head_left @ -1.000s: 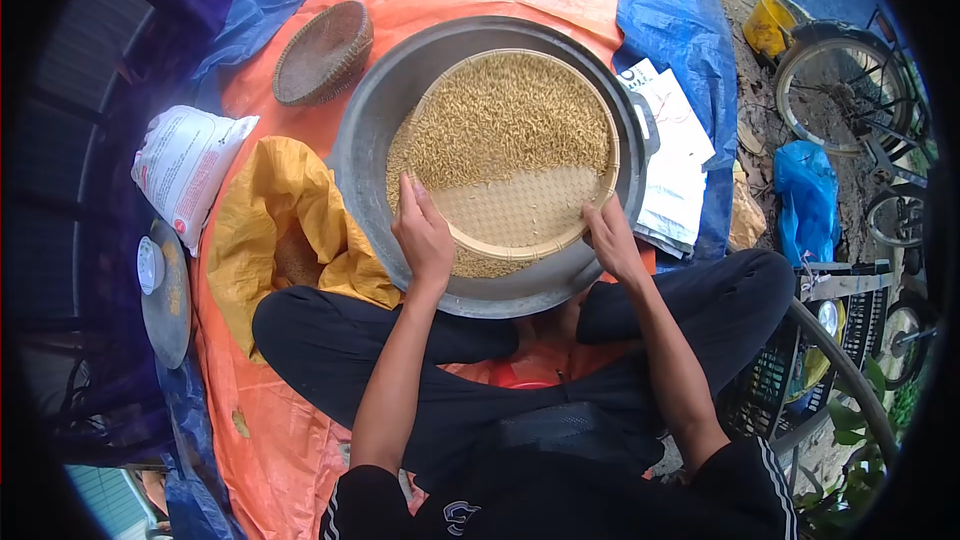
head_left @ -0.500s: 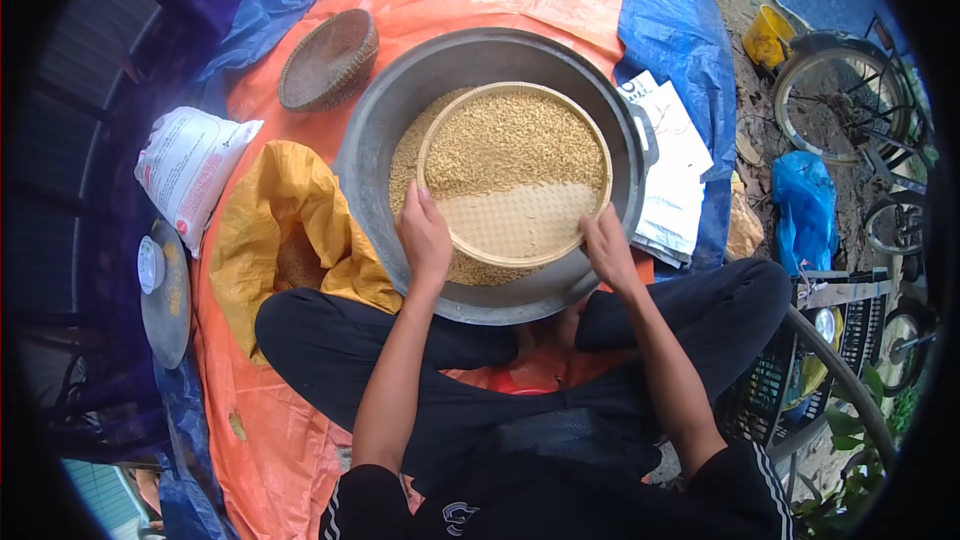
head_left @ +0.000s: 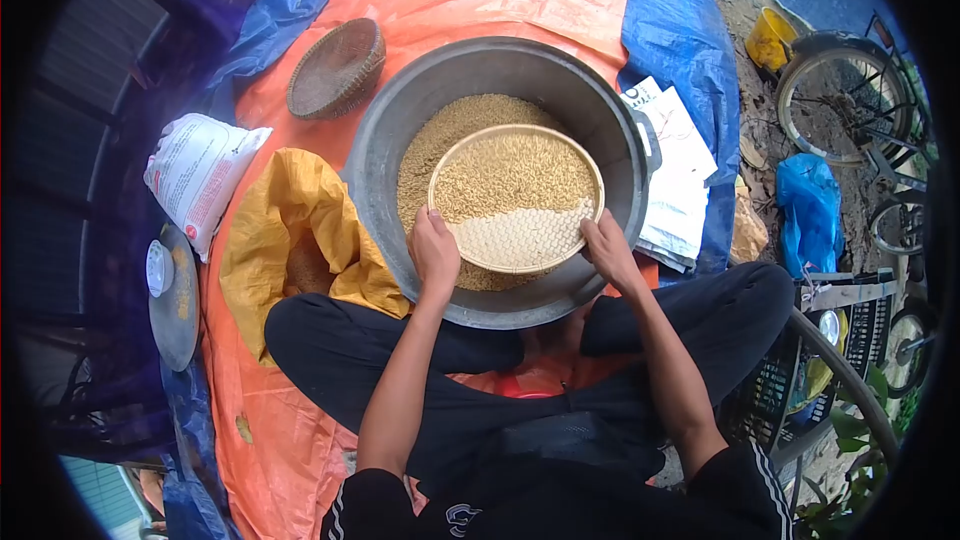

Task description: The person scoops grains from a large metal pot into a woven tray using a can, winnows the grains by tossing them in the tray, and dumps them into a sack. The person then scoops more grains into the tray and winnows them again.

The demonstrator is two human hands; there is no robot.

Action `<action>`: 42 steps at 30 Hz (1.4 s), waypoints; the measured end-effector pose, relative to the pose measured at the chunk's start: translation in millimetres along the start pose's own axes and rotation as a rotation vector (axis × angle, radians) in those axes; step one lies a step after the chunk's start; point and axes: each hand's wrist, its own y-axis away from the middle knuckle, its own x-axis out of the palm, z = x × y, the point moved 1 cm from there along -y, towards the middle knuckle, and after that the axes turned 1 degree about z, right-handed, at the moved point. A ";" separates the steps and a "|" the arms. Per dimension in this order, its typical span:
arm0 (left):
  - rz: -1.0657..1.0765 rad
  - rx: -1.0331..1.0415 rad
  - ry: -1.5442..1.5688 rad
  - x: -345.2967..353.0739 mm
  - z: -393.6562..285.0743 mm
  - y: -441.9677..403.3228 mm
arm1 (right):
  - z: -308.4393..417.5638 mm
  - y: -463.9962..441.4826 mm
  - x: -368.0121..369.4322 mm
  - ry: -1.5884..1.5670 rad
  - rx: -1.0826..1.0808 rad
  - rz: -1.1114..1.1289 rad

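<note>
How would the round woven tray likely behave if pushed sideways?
The woven tray is probably fairly stiff, as its outline looks even, without buckling, between the left hand and the right hand. The grain on its far part could well slide or spill if tipped, since it lies loose.

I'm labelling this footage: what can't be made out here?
In the head view:
What lies beneath the round woven bamboo tray: covered by it.
How the left hand and right hand grip underneath: tray hides it.
Small lettering on the white plastic sack: too small.
Inside of the crumpled yellow plastic sack: partly hidden by folds.
</note>
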 end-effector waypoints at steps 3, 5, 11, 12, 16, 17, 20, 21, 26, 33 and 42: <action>-0.307 0.271 0.116 -1.9 -13.9 10.0 | 9.1 5.0 -7.1 0.081 -0.050 -0.038; -0.346 0.312 0.106 3.9 -9.4 6.7 | -0.3 1.2 -5.7 0.094 -0.151 -0.060; -0.019 0.082 0.033 3.4 -1.2 2.2 | -29.5 -10.8 -4.3 0.099 -0.054 -0.011; 0.039 0.044 -0.018 6.3 0.6 0.8 | -28.6 -10.8 -4.7 0.118 -0.104 -0.027; 0.043 0.059 -0.037 2.7 -1.8 0.7 | -16.6 -8.4 -6.6 0.068 0.067 0.029; 0.036 0.047 0.028 0.3 -5.7 0.9 | -10.7 -7.5 -7.3 0.046 0.073 0.005; -0.110 0.150 0.114 -4.2 -20.5 3.5 | 7.2 -0.2 -9.1 0.044 0.057 -0.049; -0.250 0.265 0.136 -4.2 -22.4 5.8 | 7.3 0.3 -9.5 0.081 -0.045 -0.081; -0.177 0.274 0.075 3.1 -12.4 0.0 | -5.3 -2.1 -10.9 0.123 0.002 -0.044; 0.039 0.100 0.016 4.4 -7.0 -3.9 | -35.7 -13.9 -9.8 0.199 0.035 -0.050; -0.364 0.378 0.239 -3.9 -29.1 3.4 | -0.1 4.1 -8.5 0.041 -0.197 -0.111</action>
